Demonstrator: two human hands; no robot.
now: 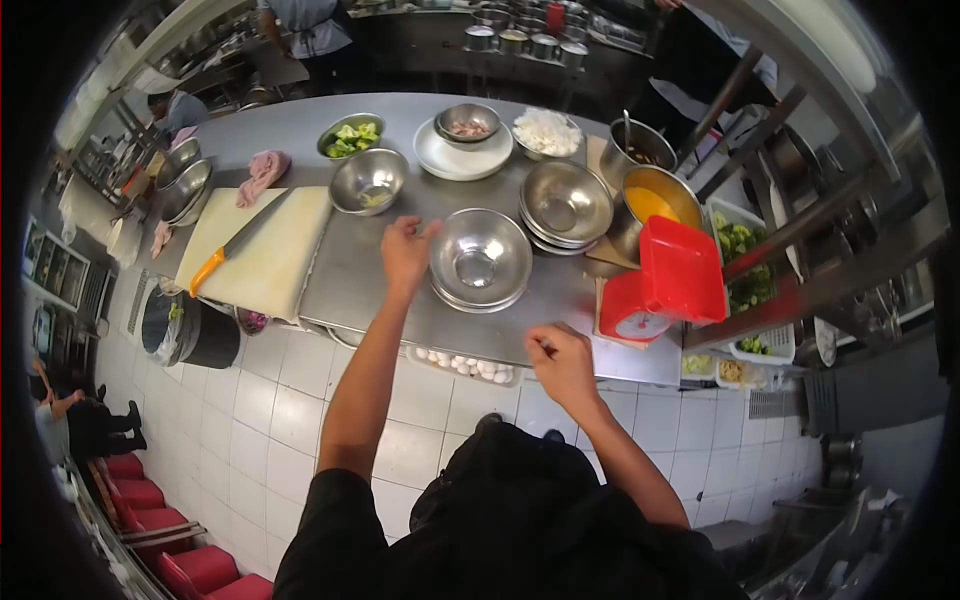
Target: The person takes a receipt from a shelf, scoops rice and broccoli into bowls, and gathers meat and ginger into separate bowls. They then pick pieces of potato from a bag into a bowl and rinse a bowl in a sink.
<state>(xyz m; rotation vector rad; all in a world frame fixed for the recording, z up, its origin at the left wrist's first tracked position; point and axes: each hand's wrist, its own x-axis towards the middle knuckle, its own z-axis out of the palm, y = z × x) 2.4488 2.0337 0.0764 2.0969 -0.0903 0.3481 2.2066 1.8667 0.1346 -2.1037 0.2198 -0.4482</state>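
My left hand (405, 252) is over the steel counter, just left of a stack of shiny steel bowls (480, 262). Its thumb and fingers are apart and nothing shows in them; contact with the rim cannot be made out. Near the counter's front edge, to the right of that stack, is my right hand (562, 362) with its fingers curled closed; whatever they hold, if anything, is hidden. Behind my left hand stands a steel bowl (368, 182) with a little pale food in it. Another stack of steel bowls (566, 205) sits farther back on the right.
A knife (238, 245) lies on the white cutting board (262, 255) at left. At right stand a red scale (640, 305) and a pot of orange liquid (660, 200). Behind are bowls of greens (352, 138) and white pieces (547, 132). Eggs (465, 366) sit below the counter edge.
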